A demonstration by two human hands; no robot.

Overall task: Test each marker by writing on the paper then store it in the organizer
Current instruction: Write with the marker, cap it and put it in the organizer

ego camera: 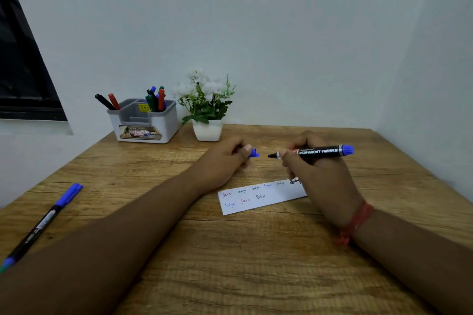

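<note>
My right hand holds an uncapped black permanent marker with a blue end, lying level with its tip pointing left. My left hand grips the marker's blue cap, a short gap from the tip. Below both hands lies a white paper strip with several small words written in different colours. The grey organizer stands at the back left, with several markers in its right compartment and a black and a red one leaning at its left. A thin blue-capped pen lies at the table's left edge.
A white pot of white flowers stands right beside the organizer at the back. The wooden table meets white walls behind and on the right. A dark window is at the far left.
</note>
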